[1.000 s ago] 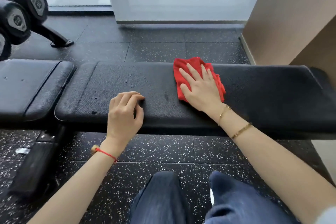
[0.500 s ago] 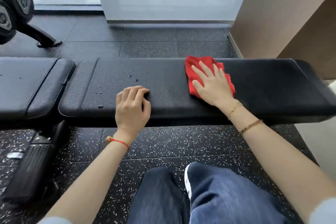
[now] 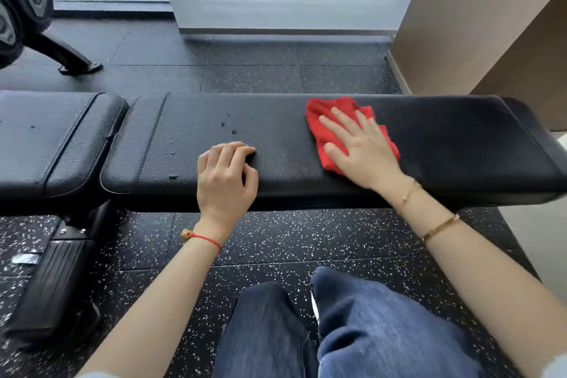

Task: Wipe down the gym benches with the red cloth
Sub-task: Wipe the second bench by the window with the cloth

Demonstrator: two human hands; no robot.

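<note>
A long black padded bench (image 3: 460, 138) runs across the view, with several small water drops (image 3: 228, 128) left of its middle. The red cloth (image 3: 322, 115) lies flat on the pad right of centre. My right hand (image 3: 362, 147) presses on the cloth with straight, spread fingers. My left hand (image 3: 225, 181) rests on the near edge of the pad with its fingers curled under, holding nothing. A second black pad (image 3: 52, 138) adjoins the bench at the left.
Black dumbbells (image 3: 21, 6) on a rack stand at the far left, with the rack foot (image 3: 73, 61) on the speckled rubber floor. The bench's frame (image 3: 58, 273) slants down at the lower left. A brown wall (image 3: 478, 24) rises at the right. My knees in jeans (image 3: 352, 325) are below.
My right hand slid the red cloth rightward along the bench. My left hand stayed on the near edge.
</note>
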